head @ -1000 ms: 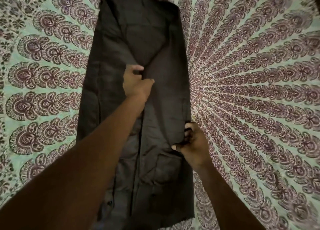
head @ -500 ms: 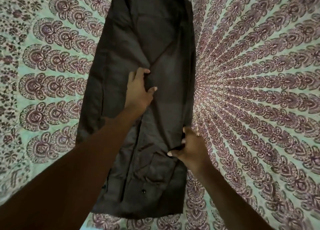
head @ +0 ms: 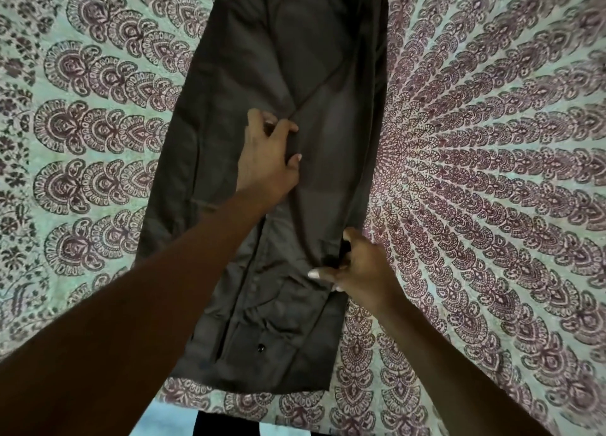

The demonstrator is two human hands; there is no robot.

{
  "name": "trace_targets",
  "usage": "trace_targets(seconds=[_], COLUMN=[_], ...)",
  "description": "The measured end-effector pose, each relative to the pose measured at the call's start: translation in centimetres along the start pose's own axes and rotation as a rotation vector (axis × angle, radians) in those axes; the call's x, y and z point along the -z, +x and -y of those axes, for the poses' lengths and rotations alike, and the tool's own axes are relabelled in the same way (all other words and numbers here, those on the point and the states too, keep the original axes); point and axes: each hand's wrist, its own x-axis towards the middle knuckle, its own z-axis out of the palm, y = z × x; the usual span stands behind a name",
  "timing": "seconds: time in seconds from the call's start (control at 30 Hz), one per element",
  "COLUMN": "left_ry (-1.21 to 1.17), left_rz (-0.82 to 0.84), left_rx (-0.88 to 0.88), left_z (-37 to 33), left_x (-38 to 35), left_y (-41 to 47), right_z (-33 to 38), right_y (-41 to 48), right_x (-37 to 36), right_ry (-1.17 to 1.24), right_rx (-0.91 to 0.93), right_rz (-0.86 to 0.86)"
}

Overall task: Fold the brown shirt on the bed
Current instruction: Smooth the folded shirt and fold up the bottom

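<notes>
The brown shirt (head: 229,84) is lying lengthwise on the bed (head: 492,147), narrowed into a long strip. Its near end is reaching almost to the bed's near edge, where a dark button (head: 261,348) is showing beside the placket. A little farther, the right hand (head: 360,266) is pinching the strip's right edge between thumb and curled fingers. Farther again, at the middle of the strip, the left hand (head: 269,153) is gripping a gathered fold where a diagonal crease is ending. The far end is running out of view at the top.

The cloth is looking thin, soft and light, puckering wherever it is gripped. It will probably slump unless it is being held at two spread points along an edge or fold. The two present grips are looking well placed for that, and the patterned bedspread is likely giving enough friction to hold the rest flat.
</notes>
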Motion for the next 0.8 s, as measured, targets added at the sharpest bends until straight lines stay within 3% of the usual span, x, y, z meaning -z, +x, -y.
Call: trace_targets(seconds=[0.1,0.2,0.27,0.53,0.7,0.8], left_ry=[0.205,0.316,0.389,0.437,0.428,0.407], left_rz=[-0.054,0.020,0.083,0.069,0.070,0.084], left_rx=[-0.108,-0.321,-0.372,-0.367,-0.362,-0.332], left_z=[-0.8,-0.9,-0.3,1.5,1.8,1.8], left_x=[0.1,-0.4,-1.0,-2.7,-2.7,-2.6], left_y=[1.2,3.4,4.6,4.9,5.0,5.1], right_z=[1.2,3.2,4.9,12.0,16.9,18.8], right_y=[1.6,4.5,7.3,20.5,25.7,28.0], right_x=[1.7,4.2,6.1,12.4,14.8,16.0], right_ry=[0.032,0.071,0.098,-0.061,-0.243,-0.156], right_rx=[-0.020,0.015,0.062,0.260,0.244,0.293], right_rz=[-0.184,-0.335,-0.405,-0.615,-0.701,-0.796])
